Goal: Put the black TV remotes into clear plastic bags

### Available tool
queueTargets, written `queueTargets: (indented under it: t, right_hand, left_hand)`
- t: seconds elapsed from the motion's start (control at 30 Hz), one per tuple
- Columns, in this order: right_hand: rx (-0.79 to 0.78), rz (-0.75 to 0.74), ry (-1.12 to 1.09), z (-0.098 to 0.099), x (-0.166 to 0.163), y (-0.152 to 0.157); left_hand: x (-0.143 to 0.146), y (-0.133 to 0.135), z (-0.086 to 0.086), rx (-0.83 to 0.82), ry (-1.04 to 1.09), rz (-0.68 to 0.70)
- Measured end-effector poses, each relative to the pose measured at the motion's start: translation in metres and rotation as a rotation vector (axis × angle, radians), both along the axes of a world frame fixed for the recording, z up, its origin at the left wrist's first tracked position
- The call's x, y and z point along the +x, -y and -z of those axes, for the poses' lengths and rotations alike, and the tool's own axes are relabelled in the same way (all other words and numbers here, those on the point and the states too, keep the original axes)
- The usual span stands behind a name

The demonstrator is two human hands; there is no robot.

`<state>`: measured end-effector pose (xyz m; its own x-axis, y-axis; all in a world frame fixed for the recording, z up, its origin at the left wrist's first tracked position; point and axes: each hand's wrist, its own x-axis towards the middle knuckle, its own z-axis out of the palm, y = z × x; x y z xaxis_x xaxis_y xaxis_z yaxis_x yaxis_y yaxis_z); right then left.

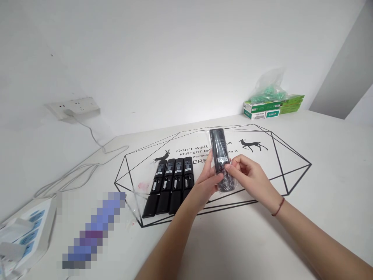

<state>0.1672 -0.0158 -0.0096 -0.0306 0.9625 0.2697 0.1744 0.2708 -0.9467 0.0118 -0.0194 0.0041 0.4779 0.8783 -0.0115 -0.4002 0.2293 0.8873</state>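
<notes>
A black remote control [219, 146] in a clear plastic sleeve is held up over the table, its labelled back toward me. My left hand [205, 182] is closed around its left side and lower part, thumb across the plastic. On the right, the thumb and fingers of my right hand [247, 171] pinch at the sleeve near the white label. To the left, several black remote controls [169, 171] lie face down in a row with their battery compartments uncovered. Black battery covers [162, 203] lie below them, partly hidden by my left forearm.
Green and white boxes [262, 110] stand at the back right, with a plastic bag [269, 93] of green items on top. A power strip [32, 229] and grey cables [70, 175] occupy the left side. Beside them lies a pixelated blue object [93, 229].
</notes>
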Motion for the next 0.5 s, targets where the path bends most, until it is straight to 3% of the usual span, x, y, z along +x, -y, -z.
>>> queueTargets:
  t: [0.1, 0.2, 0.27, 0.4, 0.5]
  right_hand:
    - [0.116, 0.099, 0.021, 0.005, 0.001, -0.003]
    - [0.352, 0.264, 0.188, 0.01, 0.0, -0.002]
    - [0.458, 0.277, 0.303, 0.013, -0.002, -0.001]
    - [0.456, 0.236, 0.324, 0.015, -0.008, 0.001]
    - [0.326, 0.177, 0.223, 0.014, -0.012, 0.001]
  left_hand:
    - [-0.003, -0.003, 0.003, 0.033, -0.054, 0.019]
    - [-0.003, -0.005, 0.007, 0.068, -0.074, 0.004]
    - [-0.001, -0.006, 0.01, 0.091, -0.065, -0.005]
    - [0.006, -0.007, 0.016, 0.127, -0.113, -0.079]
    - [0.01, -0.009, 0.023, 0.192, -0.19, -0.192]
